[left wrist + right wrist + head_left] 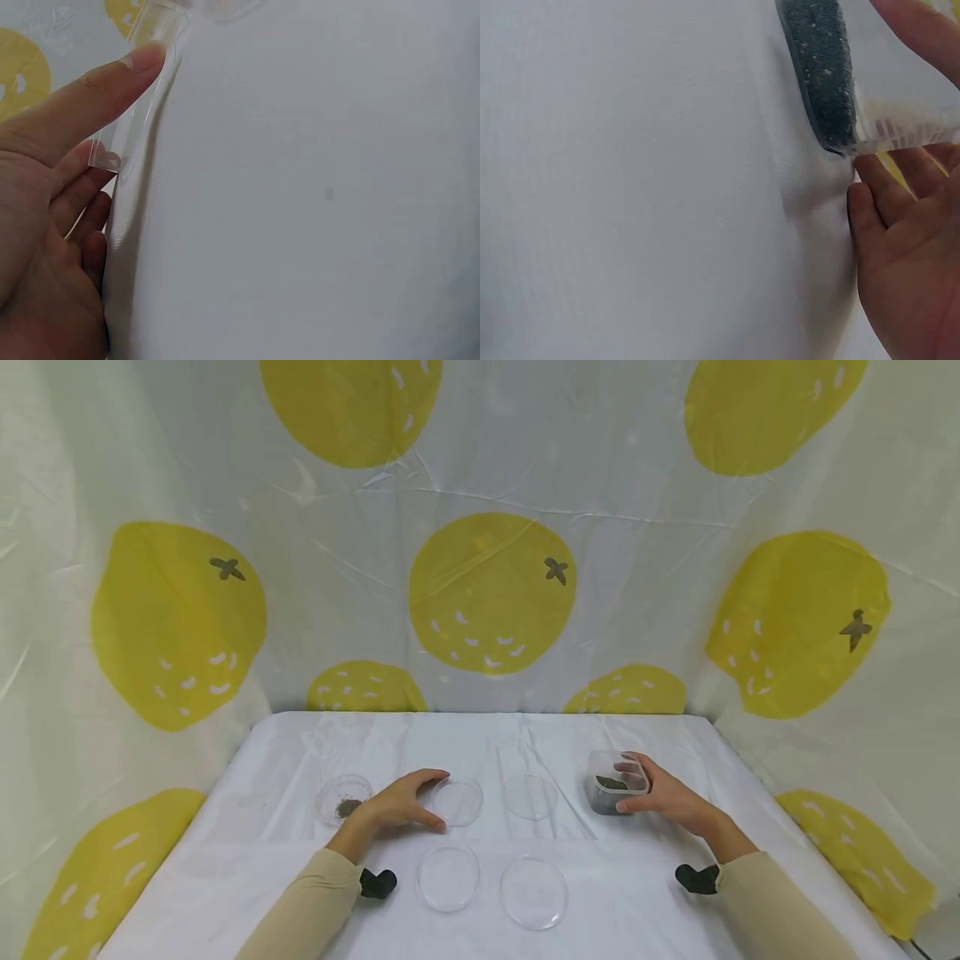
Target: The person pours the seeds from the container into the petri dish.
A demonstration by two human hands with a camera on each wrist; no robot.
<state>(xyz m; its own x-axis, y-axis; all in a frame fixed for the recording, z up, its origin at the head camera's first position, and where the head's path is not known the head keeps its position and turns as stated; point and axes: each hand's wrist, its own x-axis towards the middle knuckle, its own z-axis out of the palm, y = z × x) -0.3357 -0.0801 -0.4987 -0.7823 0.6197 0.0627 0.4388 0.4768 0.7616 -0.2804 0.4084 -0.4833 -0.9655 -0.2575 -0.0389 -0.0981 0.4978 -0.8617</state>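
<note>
My left hand (405, 799) holds a clear petri dish (467, 803) by its left side, thumb at the near edge and fingers at the far edge. In the left wrist view the thumb lies against the clear wall of the dish (146, 112). On the right, my right hand (671, 795) grips a clear square plastic tub (597, 766) from its right side, thumb in front and fingers behind. Dark grains (821, 71) fill the lower part of the tub.
Left of my left hand lies a petri dish (325, 796) with a small heap of dark grains (348, 807). Other clear dishes lie to the right (531, 797) and nearer the front, one dish (448, 878) beside another dish (534, 893). A lemon-print curtain (487, 485) surrounds the white-covered table.
</note>
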